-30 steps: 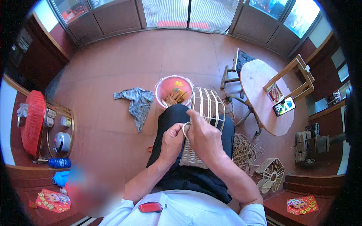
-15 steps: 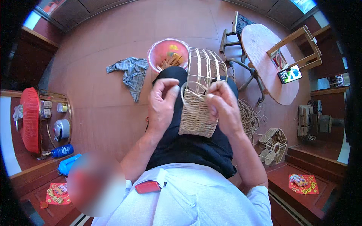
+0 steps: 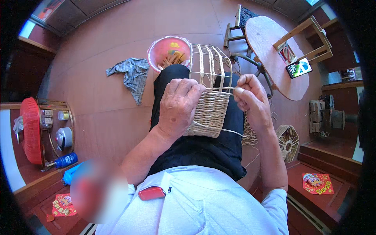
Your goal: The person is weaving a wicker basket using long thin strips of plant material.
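1. Half-woven basket (image 3: 209,103) lies on the lap, woven part toward 6 o'clock, bare upright ribs (image 3: 207,60) fanning toward 12.
2. Left hand (image 3: 178,105) clamps the basket at its 9 o'clock side, fingers wrapped tight over the top weaving row.
3. Right hand (image 3: 250,98) at the basket's 3 o'clock side, fingers pinched shut on a thin cane strand (image 3: 219,91) drawn taut across the ribs at the weave edge.
4. A loose run of strand (image 3: 219,129) trails from under the left hand toward 4 o'clock, off the basket base.
5. Change: a second ago both hands were bunched together over the rim; now they are spread to either side and the strand is stretched flat between them. Reads as a fresh pass being pulled snug against the row below.
6. View also tilted: basket sits closer to centre than before.
7. Around: pink basin (image 3: 168,51) with cane pieces at 12 o'clock, just beyond the ribs; checked cloth (image 3: 131,74) on the floor at 10; round wooden bench (image 3: 274,55) with a phone (image 3: 299,67) at 2; spare cane bundle (image 3: 250,133) by the right thigh.
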Tool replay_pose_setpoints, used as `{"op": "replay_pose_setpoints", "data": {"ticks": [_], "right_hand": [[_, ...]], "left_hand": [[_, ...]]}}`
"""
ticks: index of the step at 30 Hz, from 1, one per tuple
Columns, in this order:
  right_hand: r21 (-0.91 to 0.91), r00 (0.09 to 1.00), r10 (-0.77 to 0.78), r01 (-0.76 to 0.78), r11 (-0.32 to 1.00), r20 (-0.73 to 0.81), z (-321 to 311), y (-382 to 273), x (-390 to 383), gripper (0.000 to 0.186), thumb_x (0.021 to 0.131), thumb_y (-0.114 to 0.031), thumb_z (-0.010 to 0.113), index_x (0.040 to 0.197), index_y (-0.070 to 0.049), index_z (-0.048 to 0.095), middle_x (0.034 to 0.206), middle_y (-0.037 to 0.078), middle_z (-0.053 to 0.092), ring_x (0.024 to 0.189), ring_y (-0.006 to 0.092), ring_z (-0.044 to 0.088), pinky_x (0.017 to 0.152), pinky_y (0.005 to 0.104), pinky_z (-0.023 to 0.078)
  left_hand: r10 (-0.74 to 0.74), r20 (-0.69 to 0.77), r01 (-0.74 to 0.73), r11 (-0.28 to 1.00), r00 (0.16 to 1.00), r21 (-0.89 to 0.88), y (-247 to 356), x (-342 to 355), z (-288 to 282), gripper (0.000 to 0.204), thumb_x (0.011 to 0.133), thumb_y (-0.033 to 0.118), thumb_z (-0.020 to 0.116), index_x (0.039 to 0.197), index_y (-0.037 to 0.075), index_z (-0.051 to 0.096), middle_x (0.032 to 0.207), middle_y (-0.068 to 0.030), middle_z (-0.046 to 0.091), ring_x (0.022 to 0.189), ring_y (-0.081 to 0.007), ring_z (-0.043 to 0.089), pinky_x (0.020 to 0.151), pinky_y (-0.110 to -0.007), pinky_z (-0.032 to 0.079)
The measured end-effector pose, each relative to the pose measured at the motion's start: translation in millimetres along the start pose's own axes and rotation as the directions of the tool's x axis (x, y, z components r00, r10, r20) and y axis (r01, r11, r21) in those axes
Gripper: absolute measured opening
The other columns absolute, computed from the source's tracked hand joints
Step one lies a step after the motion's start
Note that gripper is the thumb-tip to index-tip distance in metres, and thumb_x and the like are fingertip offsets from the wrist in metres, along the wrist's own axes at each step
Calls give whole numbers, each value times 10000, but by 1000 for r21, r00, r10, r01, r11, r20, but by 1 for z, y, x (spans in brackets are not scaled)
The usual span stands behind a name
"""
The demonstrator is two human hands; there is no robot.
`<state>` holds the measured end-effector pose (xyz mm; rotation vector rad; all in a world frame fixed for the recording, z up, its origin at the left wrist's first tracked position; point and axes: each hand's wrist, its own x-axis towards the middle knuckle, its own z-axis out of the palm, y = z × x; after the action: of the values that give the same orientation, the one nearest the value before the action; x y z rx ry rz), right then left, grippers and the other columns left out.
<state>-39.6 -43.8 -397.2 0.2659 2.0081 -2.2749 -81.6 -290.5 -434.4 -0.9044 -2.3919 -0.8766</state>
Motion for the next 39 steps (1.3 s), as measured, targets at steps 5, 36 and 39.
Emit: {"op": "replay_pose_setpoints", "data": {"ticks": [5,36,39], "right_hand": [[93,997,-56,60,994,-45,-7,3,8,143,1044,-122,654,1166,-111,580,898,-27,585,737,29,481,608,203,340],[451,940,-222,320,833,-259,-101,-26,16,166,1173,-197,574,1243,-71,655,1024,34,644,814,106,545,698,266,444],[516,937,-346,324,793,-55,-87,-55,4,230,1148,-211,646,1314,-51,638,1185,76,694,876,117,620,724,255,494]], "left_hand": [[6,-37,-6,1000,999,-15,0,-5,10,266,888,15,814,1135,99,764,1063,-66,720,1018,-287,674,911,-436,556],[13,47,-16,997,999,75,4,11,10,109,950,92,785,1050,85,742,927,-69,636,895,-279,619,841,-448,499],[-35,43,31,996,998,86,4,14,13,87,964,124,786,1012,91,722,923,-69,634,892,-282,616,846,-454,494]]}}
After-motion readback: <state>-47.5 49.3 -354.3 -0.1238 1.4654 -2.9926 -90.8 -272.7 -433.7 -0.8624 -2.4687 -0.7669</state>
